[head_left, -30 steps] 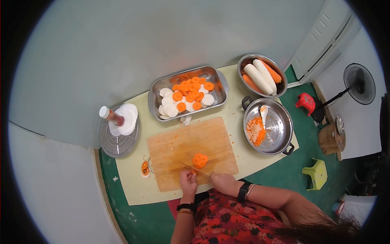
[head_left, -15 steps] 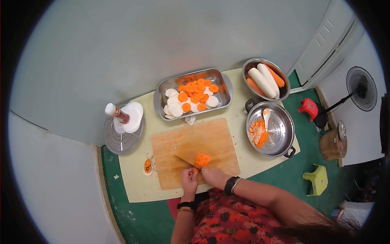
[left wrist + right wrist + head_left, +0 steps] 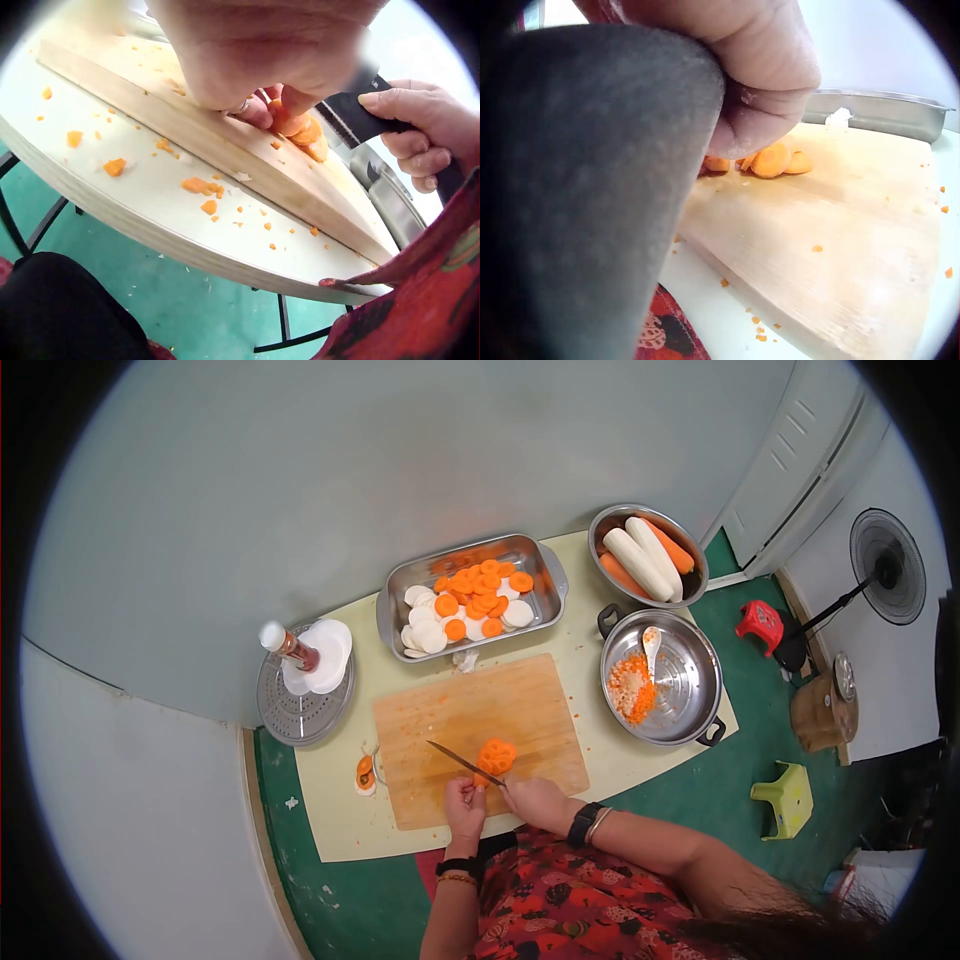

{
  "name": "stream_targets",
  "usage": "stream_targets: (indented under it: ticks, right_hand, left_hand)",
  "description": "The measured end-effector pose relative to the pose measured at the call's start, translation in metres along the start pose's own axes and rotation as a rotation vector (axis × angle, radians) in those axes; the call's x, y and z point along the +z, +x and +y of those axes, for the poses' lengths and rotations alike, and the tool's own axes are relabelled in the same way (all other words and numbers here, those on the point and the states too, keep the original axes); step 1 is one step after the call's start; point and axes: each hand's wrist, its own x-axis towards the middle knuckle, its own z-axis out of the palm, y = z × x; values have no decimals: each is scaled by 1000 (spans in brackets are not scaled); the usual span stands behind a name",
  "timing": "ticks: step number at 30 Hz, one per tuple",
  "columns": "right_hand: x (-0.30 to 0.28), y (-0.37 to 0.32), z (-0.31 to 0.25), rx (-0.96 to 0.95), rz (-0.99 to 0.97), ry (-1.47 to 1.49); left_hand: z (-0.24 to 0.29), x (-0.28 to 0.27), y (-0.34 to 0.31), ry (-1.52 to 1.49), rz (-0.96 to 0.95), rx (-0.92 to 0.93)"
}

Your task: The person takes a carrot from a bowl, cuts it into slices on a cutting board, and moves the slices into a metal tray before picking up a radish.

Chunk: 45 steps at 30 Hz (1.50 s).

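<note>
My right hand (image 3: 537, 801) grips a kitchen knife (image 3: 452, 756) by its dark handle, the blade slanting over the wooden cutting board (image 3: 430, 710). Beside the blade, my left hand (image 3: 464, 806) pinches a piece of carrot (image 3: 287, 118) near the board's front edge. Right past the knife lies a small heap of round carrot slices (image 3: 496, 756). The left wrist view has the blade's dark side close to the carrot, with the right thumb (image 3: 381, 100) along the handle. In the right wrist view a large dark shape covers the left side and hides the knife.
Behind the board stands a metal tray (image 3: 552, 572) of carrot and white radish slices. To the right are a pan (image 3: 690, 670) with chopped bits and a spoon, and a bowl (image 3: 600, 525) of whole vegetables. A steamer plate (image 3: 300, 725) bears a bottle (image 3: 290, 645) at left.
The right hand and knife moved forward and left across the carrot, then drew back slightly toward the body. The left hand stays on the carrot piece. The head view has shifted slightly.
</note>
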Motion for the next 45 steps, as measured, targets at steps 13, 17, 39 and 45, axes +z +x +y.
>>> stream_targets:
  ticks: [13,17,39,45]
  right_hand:
    - [2,4,-4,-11,6,20]
    - [2,1,-2,25,-46,30]
    - [-10,2,-15,69,-230,-80]
    - [18,15,-2,24,-126,-99]
  left_hand:
    - [-14,-2,2,33,14,22]
    - [-12,-1,1,2,8,4]
    - [-15,0,-2,88,74,74]
    - [-8,0,1,65,56,47]
